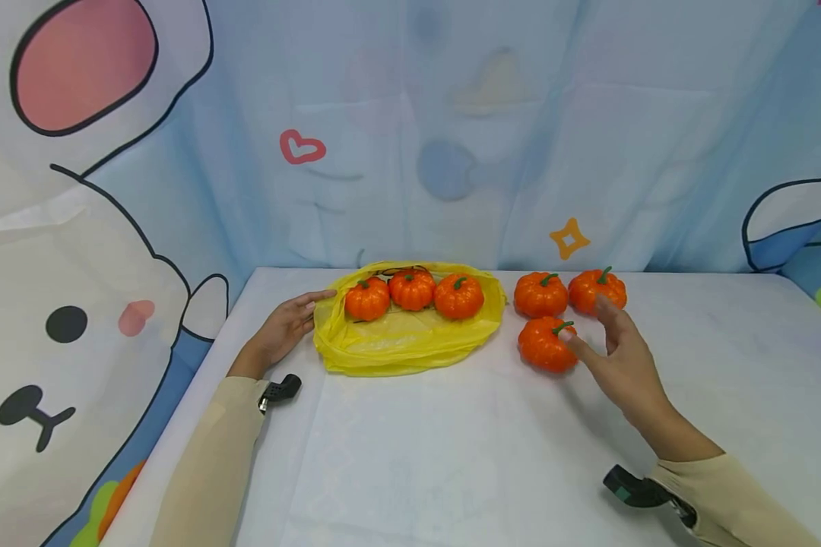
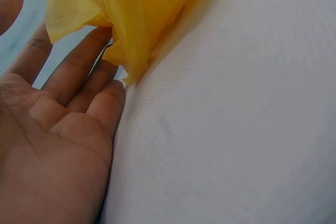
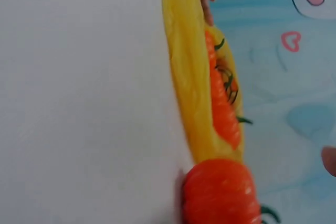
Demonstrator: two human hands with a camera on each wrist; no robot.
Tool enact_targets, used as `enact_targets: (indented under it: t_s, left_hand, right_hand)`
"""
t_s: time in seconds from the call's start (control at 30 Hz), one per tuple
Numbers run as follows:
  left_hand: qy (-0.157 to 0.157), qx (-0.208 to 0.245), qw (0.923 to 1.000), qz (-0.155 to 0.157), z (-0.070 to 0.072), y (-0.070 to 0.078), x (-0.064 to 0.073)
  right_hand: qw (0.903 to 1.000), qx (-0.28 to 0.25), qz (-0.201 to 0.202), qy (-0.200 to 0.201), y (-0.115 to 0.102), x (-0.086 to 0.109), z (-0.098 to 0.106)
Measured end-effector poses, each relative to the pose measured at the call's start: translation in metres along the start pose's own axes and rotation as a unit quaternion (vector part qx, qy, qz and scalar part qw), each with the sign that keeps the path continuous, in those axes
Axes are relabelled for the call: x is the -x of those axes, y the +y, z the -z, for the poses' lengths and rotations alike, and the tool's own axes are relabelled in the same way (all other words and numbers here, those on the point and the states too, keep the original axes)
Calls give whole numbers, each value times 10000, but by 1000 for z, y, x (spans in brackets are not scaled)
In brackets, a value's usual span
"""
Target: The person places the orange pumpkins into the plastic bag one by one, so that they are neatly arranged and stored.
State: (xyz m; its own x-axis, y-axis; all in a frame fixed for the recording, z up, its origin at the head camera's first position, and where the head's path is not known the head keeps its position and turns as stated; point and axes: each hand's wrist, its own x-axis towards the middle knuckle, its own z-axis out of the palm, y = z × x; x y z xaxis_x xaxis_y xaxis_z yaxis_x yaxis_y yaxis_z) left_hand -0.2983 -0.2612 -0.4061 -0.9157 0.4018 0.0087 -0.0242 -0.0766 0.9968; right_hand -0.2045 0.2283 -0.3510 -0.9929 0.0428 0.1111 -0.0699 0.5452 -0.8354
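An opened yellow plastic bag [image 1: 410, 346] lies on the table with three small orange pumpkins [image 1: 459, 296] with green stems in it. At its left edge, my left hand [image 1: 283, 330] touches the plastic with fairly straight fingers. The left wrist view shows the palm, the fingertips partly behind the yellow plastic. To the right of the bag are three more pumpkins, two behind and one front pumpkin [image 1: 546, 346]. My right hand [image 1: 626, 365] hovers at that front pumpkin's right side, thumb and fingers spread apart. Whether the thumb touches it I cannot tell.
A white-covered table [image 1: 417, 456] extends in front of the bag and to the right. Behind it hangs a light blue curtain [image 1: 397, 190] with cartoon prints. Each wrist carries a small black camera [image 1: 282, 389].
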Motion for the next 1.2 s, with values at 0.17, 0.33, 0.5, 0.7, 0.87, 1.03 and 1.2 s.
enact_targets:
  t_s: [0.17,0.33,0.5,0.7,0.87,1.03,1.2]
  left_hand:
    - [31,62,10000,30,-2,0,1]
    - [71,86,9999,65,-4,0,2]
    - [63,73,9999,71,-4,0,1]
    - [78,31,10000,31,-3,0,0]
    - [107,48,9999,57,-2,0,-1]
    - [143,96,9998,107,-2,0,0]
    - [118,141,9998,72,-2,1,0]
  right_hand:
    - [9956,113,-555,-744,18,-5,0]
    - [9925,-93,-698,-997,29,-9,-5]
    - [9923,-342,-599,-1025,34,-12,-10]
    - [9939,-205,-349,-1029,36,-13,-15]
    - [9951,-16,-370,-915,36,-13,-16]
    - [9955,77,-408,-846,36,-13,-17]
    - [9957,67,-503,-771,36,-13,-16]
